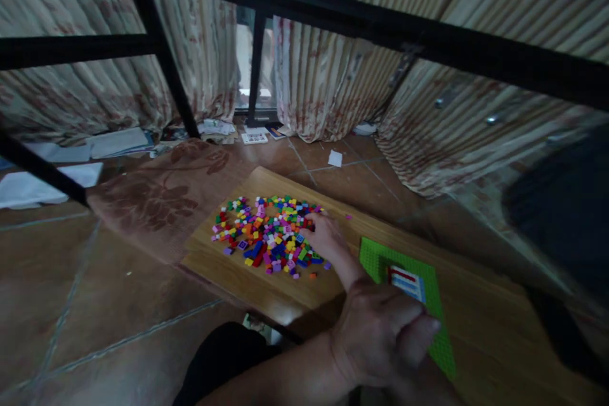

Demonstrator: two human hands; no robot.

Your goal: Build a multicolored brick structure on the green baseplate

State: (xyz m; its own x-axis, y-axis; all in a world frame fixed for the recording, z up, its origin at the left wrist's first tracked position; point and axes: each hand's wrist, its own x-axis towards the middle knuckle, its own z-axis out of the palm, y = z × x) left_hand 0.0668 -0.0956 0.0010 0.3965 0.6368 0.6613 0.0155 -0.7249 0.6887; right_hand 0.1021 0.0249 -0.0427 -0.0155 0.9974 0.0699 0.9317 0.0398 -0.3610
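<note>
Nearest the camera is the person's left hand (375,330), its forearm rising from the bottom of the view and its fingers curled, with the thumb pointing right. It overlaps the right forearm in view; whether the two touch, or whether this grip has anything in it, cannot be told.

Striped, flower-printed curtains (328,82) fill the background, hanging down to a brown tiled floor (137,285). A black metal frame (309,5) crosses in front of them. Below it, a long wooden surface (214,269) runs from the middle of the view to the lower right. A brown floral cloth (157,196) juts out past its left end, and papers (118,143) lie on the floor near the curtains.

Toward the left end of the surface, small toy bricks (280,235) of many colours spread in a loose pile. A green studded board (375,255) lies to the right of them, partly hidden by the left hand. The right hand (326,236) reaches to the pile's right edge, fingers bent among the bricks; whether its grip holds one cannot be told. On the board sits a small block of red, white and blue rows (406,282). One pink brick (349,217) lies apart, beyond the right hand.
</note>
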